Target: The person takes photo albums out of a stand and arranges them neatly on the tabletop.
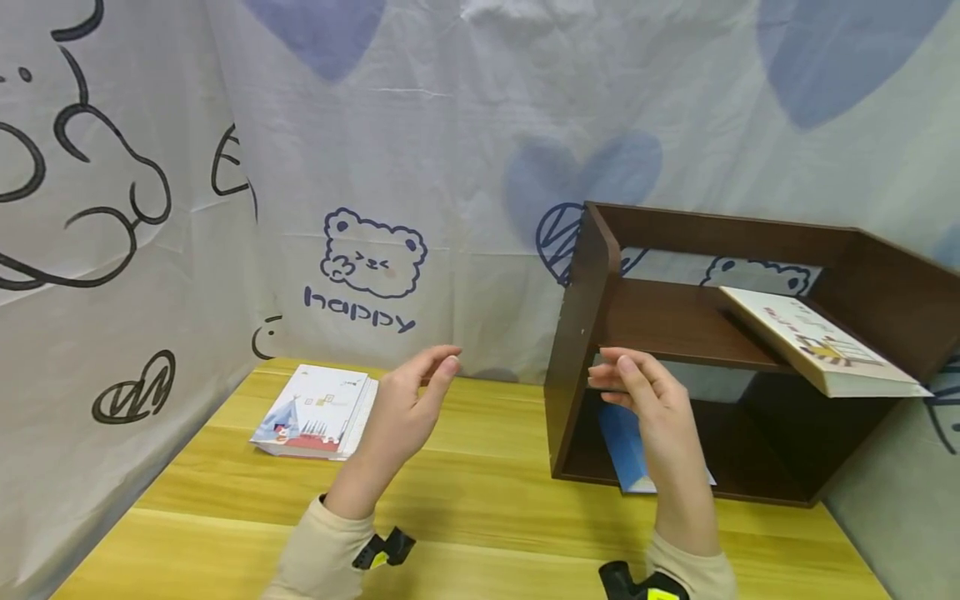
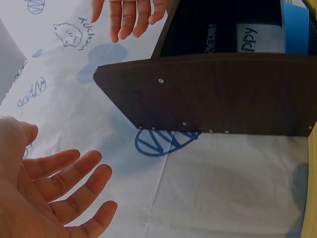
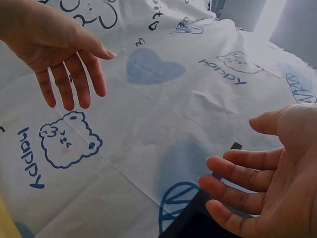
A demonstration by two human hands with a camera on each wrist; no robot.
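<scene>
Beige sleeves [image 1: 318, 550], with 1 dark wrist camera [image 1: 386, 550] strapped at each cuff, are held over the yellow tabletop [image 1: 480, 533]. Both the left hand [image 1: 397, 421] and the right hand [image 1: 663, 425] are raised in the air, well apart, with palms turned toward each other and fingers loosely parted from thumbs. Past the left hand, 1 white book [image 1: 318, 408] with a tent picture is seen on the tabletop. Behind the right hand, 1 blue book [image 1: 621, 437] is placed in the lower compartment of a brown shelf [image 1: 566, 383]. On its upper level, 1 thick book [image 1: 817, 333] is laid, jutting past the front edge.
</scene>
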